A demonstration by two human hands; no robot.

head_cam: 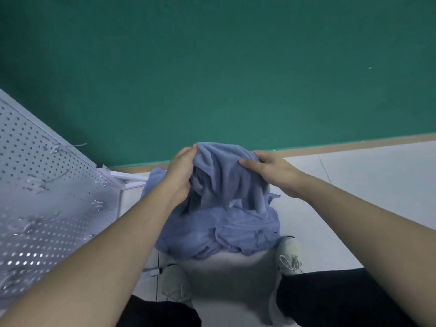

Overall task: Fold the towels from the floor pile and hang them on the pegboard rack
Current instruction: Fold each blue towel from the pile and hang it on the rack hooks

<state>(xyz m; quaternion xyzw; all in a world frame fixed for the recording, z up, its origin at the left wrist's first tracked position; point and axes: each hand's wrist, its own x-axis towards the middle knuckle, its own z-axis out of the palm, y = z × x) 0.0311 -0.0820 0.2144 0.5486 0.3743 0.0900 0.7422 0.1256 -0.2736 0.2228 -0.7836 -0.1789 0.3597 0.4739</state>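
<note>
A blue-grey towel (226,175) is lifted in a bunch above the pile of blue-grey towels (221,234) on the pale floor. My left hand (180,175) grips its left side, fingers curled into the cloth at the top. My right hand (266,169) grips its right side, with the thumb pressed on the front. The towel's lower part hangs crumpled onto the pile. The white pegboard rack (40,185) with metal hooks stands at the left.
A green wall (236,79) rises just behind the pile, with a tan baseboard (342,147). My two white shoes (289,256) and dark trouser legs are at the bottom, close to the pile. The rack's white base frame (127,180) lies left of the pile.
</note>
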